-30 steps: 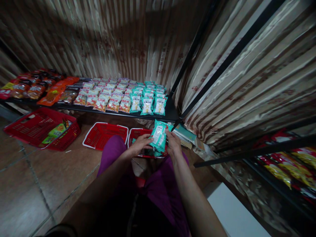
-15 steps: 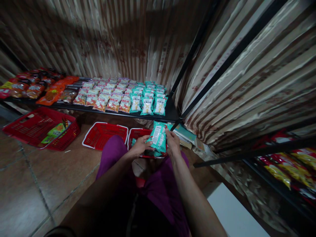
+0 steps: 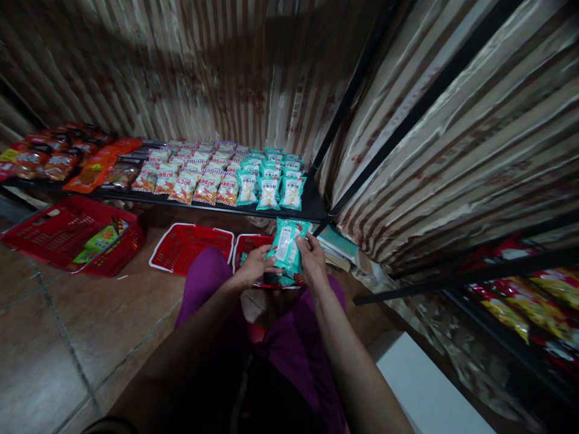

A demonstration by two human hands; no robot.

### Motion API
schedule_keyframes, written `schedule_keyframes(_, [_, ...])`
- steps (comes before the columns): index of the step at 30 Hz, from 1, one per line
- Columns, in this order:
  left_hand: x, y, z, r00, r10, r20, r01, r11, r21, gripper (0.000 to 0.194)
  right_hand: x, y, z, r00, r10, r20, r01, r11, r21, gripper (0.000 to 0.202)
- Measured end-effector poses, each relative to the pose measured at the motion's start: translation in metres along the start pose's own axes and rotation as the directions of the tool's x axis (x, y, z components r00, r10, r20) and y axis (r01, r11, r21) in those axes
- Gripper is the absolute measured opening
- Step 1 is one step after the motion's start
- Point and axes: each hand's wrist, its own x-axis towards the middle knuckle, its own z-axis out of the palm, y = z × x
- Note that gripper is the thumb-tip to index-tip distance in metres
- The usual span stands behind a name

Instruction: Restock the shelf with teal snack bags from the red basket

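A teal snack bag (image 3: pixel 286 246) is held up between my two hands, its white printed label panel facing me. My left hand (image 3: pixel 253 269) grips its lower left edge, fingers reaching under it. The right side of the bag is in my right hand (image 3: pixel 312 258), with the thumb on the front. Directly below stands a red basket (image 3: pixel 241 243) with more teal bags inside, largely hidden by the hands and the held bag. Matching teal bags (image 3: pixel 269 191) stand in rows on the black shelf (image 3: pixel 314 202) just beyond.
White-and-orange snack bags (image 3: pixel 208 185) and orange packets (image 3: pixel 102 164) fill the shelf leftward. Another red basket (image 3: pixel 192 248) and a larger red basket (image 3: pixel 76 226) with green packets sit on the tiled floor. Black shelf posts (image 3: pixel 362 178) and a white box (image 3: pixel 429 386) are at right.
The teal bag has shifted slightly up and left and turned a little. The fingers of my right hand have spread somewhat along its edge. The shelf goods are unchanged.
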Motion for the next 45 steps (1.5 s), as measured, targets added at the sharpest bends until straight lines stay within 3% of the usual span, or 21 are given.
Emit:
schedule_keyframes(4, [-0.001,0.001,0.001,1.0,-0.015,-0.003,0.015,1.0,0.004,0.045,0.003,0.005,-0.001,0.998,-0.057,-0.026,0.055,0.995,-0.08,0.067])
schedule_keyframes(8, [-0.001,0.0,0.003,1.0,-0.008,-0.017,0.009,1.0,0.008,0.044,0.003,0.005,-0.005,0.967,-0.252,-0.024,0.235,0.929,-0.285,0.062])
schedule_keyframes(14, [0.0,0.0,0.005,0.999,0.019,-0.045,-0.019,1.0,0.005,0.049,-0.01,-0.006,-0.009,0.781,-0.606,0.151,0.564,0.579,-0.589,0.029])
schedule_keyframes(18, [0.001,0.003,0.006,0.998,0.037,-0.048,-0.036,0.999,0.016,0.054,-0.016,-0.008,-0.008,0.69,-0.676,0.26,0.663,0.445,-0.601,0.026])
schedule_keyframes(21, [0.002,0.003,0.007,0.995,0.073,-0.062,-0.07,0.996,0.049,0.056,-0.017,-0.006,-0.009,0.657,-0.663,0.359,0.703,0.369,-0.608,0.031])
schedule_keyframes(24, [0.001,0.004,0.009,0.989,0.126,-0.075,-0.113,0.979,0.167,0.052,-0.018,-0.004,-0.009,0.68,-0.606,0.413,0.704,0.385,-0.596,0.036])
schedule_keyframes(27, [-0.007,0.008,0.013,0.972,0.202,-0.123,-0.141,0.913,0.383,0.054,-0.022,-0.001,-0.006,0.754,-0.515,0.408,0.653,0.515,-0.556,0.041])
schedule_keyframes(29, [-0.014,0.011,0.019,0.942,0.311,-0.122,-0.203,0.823,0.531,0.053,-0.026,0.001,-0.002,0.829,-0.421,0.368,0.558,0.66,-0.502,0.047])
schedule_keyframes(32, [-0.025,0.013,0.03,0.906,0.422,-0.039,-0.272,0.651,0.709,0.054,-0.031,0.003,0.004,0.92,-0.297,0.256,0.374,0.862,-0.343,0.056])
schedule_keyframes(37, [-0.033,0.008,0.042,0.884,0.465,0.042,-0.268,0.431,0.862,0.052,-0.031,0.001,0.011,0.964,-0.155,0.216,0.171,0.983,-0.059,0.053])
schedule_keyframes(39, [-0.034,0.006,0.043,0.879,0.473,0.062,-0.292,0.432,0.853,0.05,-0.03,0.002,0.011,0.973,-0.1,0.207,0.095,0.995,0.033,0.051])
schedule_keyframes(43, [-0.033,0.003,0.038,0.871,0.48,0.108,-0.391,0.543,0.743,0.037,-0.026,0.006,0.007,0.991,-0.002,0.132,-0.019,0.988,0.153,0.042])
schedule_keyframes(45, [-0.031,0.003,0.032,0.866,0.496,0.053,-0.386,0.598,0.703,0.031,-0.023,0.008,0.003,0.993,0.04,0.113,-0.059,0.984,0.17,0.042])
